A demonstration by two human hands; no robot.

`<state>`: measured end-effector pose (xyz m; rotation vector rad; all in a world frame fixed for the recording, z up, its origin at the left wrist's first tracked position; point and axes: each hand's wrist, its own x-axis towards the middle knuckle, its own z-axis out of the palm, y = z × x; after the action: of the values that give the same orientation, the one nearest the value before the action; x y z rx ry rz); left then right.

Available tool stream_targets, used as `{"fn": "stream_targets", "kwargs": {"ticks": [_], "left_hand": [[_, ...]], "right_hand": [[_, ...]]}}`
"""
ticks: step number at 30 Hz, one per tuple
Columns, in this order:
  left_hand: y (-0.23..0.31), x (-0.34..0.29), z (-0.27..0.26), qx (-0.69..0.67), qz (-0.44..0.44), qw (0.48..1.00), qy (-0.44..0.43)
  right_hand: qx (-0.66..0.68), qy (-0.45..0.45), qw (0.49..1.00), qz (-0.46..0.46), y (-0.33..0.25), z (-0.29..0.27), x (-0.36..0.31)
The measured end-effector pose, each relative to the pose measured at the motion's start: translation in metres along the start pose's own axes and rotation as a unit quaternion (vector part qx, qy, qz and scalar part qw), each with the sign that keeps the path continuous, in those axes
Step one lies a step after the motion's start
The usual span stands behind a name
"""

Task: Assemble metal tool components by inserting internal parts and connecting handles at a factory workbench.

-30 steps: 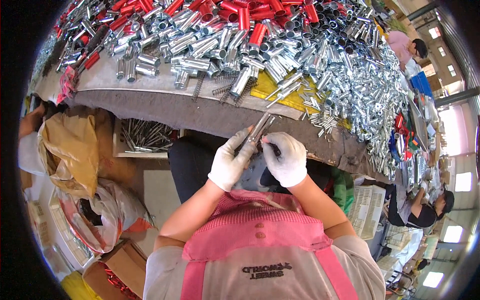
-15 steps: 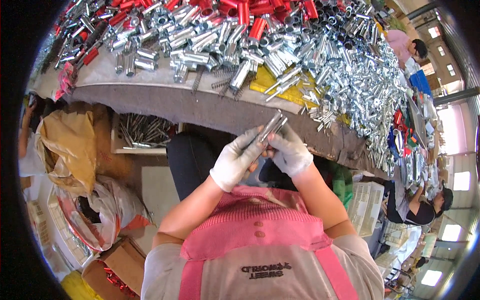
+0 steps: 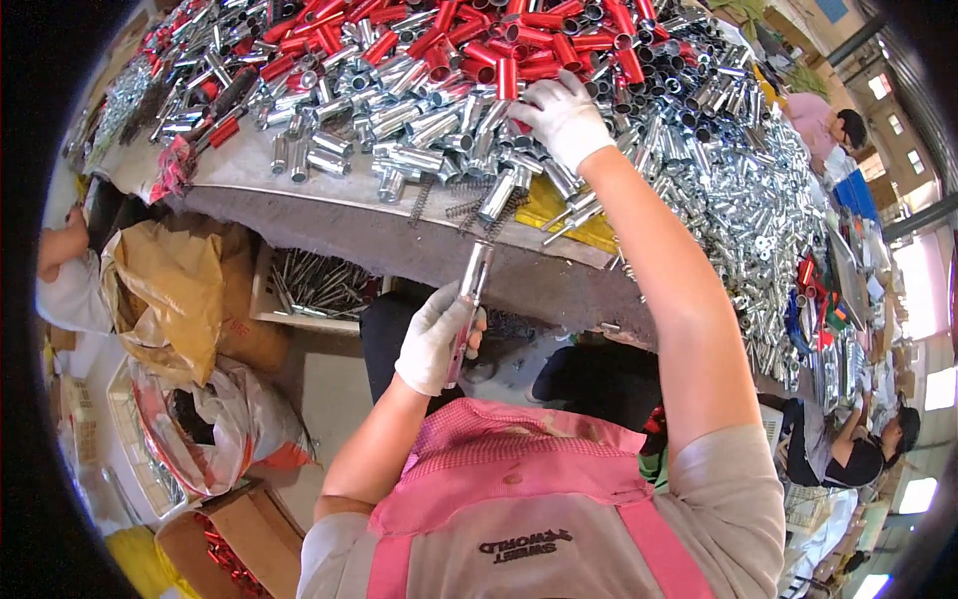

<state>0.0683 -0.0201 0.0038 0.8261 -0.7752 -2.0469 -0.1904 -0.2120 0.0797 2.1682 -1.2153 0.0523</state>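
Observation:
My left hand (image 3: 437,337), in a white glove, is wrapped round a shiny silver metal tube (image 3: 476,272) that points up and away from me. Its lower end shows below my fingers, in front of the pink apron. Far forward, my gloved right hand (image 3: 567,122) rests over the heap, fingers apart and bent down where red tubes (image 3: 507,78) meet silver tubes (image 3: 431,128). A bit of red shows beneath its fingertips; whether they touch it I cannot tell. Thin coil springs (image 3: 467,208) and a silver tube (image 3: 496,196) lie at the table's near edge.
Small silver parts (image 3: 733,225) heap up on the right, by a yellow sheet (image 3: 589,232). Below the cloth-covered table edge (image 3: 329,228) stands a crate of dark rods (image 3: 309,285). Sacks (image 3: 165,290) and a cardboard box (image 3: 254,529) are at left. Other people work at right and far left.
My hands were together round metal pieces in front of me. The right hand has left and reached forward to the heap; the left keeps a tube, slightly lower and to the left.

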Motion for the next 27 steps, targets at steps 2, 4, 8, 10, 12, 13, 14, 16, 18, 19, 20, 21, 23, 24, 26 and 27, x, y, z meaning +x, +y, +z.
{"fn": "stream_targets", "kwargs": {"ticks": [2, 4, 8, 10, 12, 13, 14, 16, 18, 19, 20, 21, 23, 24, 26, 27], "left_hand": [[0.002, -0.001, -0.004, 0.065, -0.004, 0.998, 0.008], [0.007, -0.001, -0.002, 0.161, 0.004, 0.987, 0.014], [0.012, 0.009, -0.001, 0.389, 0.084, 0.916, -0.042], [0.020, 0.008, 0.012, 0.484, 0.122, 0.861, -0.099], [0.024, 0.008, 0.022, 0.594, 0.142, 0.777, -0.154], [0.020, 0.007, 0.027, 0.636, 0.137, 0.746, -0.144], [0.016, 0.006, 0.031, 0.676, 0.132, 0.713, -0.133], [0.008, 0.006, 0.023, 0.643, 0.094, 0.752, -0.106], [-0.003, 0.001, 0.016, 0.580, 0.157, 0.799, -0.015], [-0.007, -0.001, 0.009, 0.545, 0.187, 0.817, 0.019], [-0.010, -0.002, 0.004, 0.454, 0.143, 0.879, 0.034], [-0.014, -0.001, -0.002, 0.364, 0.091, 0.925, 0.062], [0.001, -0.006, 0.006, 0.284, 0.027, 0.956, 0.065], [-0.002, -0.007, 0.001, 0.268, 0.053, 0.959, 0.071], [0.000, -0.012, -0.008, 0.263, 0.064, 0.958, 0.095], [0.002, -0.012, -0.015, 0.269, 0.079, 0.954, 0.109]], "right_hand": [[0.250, -0.014, 0.965, 0.074, -0.011, -0.037, -0.015], [0.369, -0.088, 0.922, 0.075, -0.027, -0.081, -0.041], [0.520, -0.111, 0.847, 0.004, -0.041, -0.116, -0.094], [0.570, -0.124, 0.812, -0.025, -0.053, -0.127, -0.109], [0.571, -0.155, 0.805, -0.049, -0.072, -0.125, -0.123], [0.606, -0.162, 0.777, -0.047, -0.084, -0.125, -0.128], [0.621, -0.187, 0.761, -0.031, -0.097, -0.127, -0.133], [0.667, -0.185, 0.721, -0.005, -0.108, -0.131, -0.123], [0.647, -0.126, 0.752, 0.017, -0.102, -0.111, -0.109], [0.573, -0.137, 0.807, 0.023, -0.094, -0.097, -0.090], [0.407, -0.024, 0.912, 0.047, -0.095, -0.079, -0.077], [0.299, -0.006, 0.954, 0.014, -0.092, -0.069, -0.060], [0.174, -0.010, 0.984, -0.036, -0.082, -0.032, -0.050], [0.159, -0.023, 0.985, -0.062, -0.079, -0.031, -0.043], [0.165, -0.019, 0.986, -0.019, -0.068, -0.033, -0.042], [0.168, 0.010, 0.985, 0.019, -0.062, -0.038, -0.047]]}}
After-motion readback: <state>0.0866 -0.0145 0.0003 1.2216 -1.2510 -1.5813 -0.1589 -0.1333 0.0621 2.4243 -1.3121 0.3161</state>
